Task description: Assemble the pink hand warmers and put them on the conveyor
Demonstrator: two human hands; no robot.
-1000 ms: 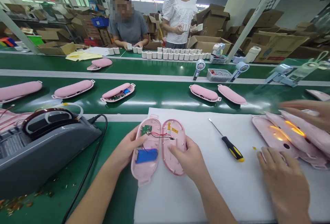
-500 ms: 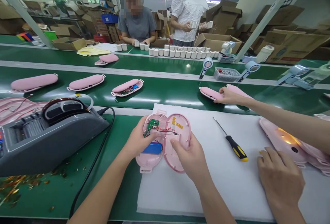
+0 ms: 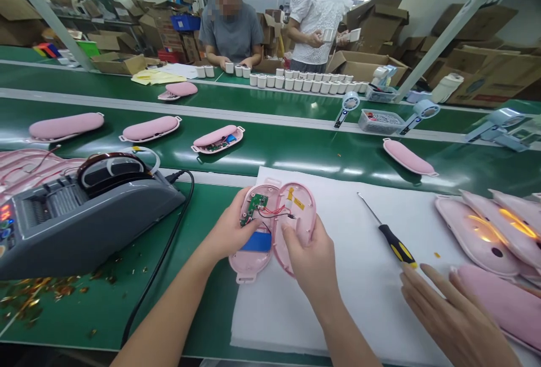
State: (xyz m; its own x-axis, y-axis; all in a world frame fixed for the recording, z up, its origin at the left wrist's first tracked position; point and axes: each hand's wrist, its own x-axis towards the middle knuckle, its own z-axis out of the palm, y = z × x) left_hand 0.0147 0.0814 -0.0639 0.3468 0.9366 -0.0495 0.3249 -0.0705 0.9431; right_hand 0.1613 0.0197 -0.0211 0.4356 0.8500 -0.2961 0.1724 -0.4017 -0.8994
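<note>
An opened pink case lies between my hands, its two halves side by side. My left hand (image 3: 231, 227) grips the left half (image 3: 250, 262), which holds a green circuit board (image 3: 257, 204) and a blue battery (image 3: 257, 241). Around the right half (image 3: 305, 200) my right hand (image 3: 313, 254) is closed, the thumb on its inner face. Red and black wires (image 3: 276, 211) run between the halves, and yellow tape (image 3: 297, 202) sticks inside the right one. Both hands are above the edge of a white sheet (image 3: 279, 322).
A screwdriver (image 3: 391, 237) lies right of my hands, near another person's hand (image 3: 448, 305) and a pink case (image 3: 499, 305). A grey tape dispenser (image 3: 93, 215) with a black cable stands left. Pink cases (image 3: 150, 129) rest on the green belt (image 3: 287, 155).
The other person's reaching arm has left the belt, where one pink case is gone; a pink case now shows at the lower right. The view has shifted slightly. My hands keep their grip.
</note>
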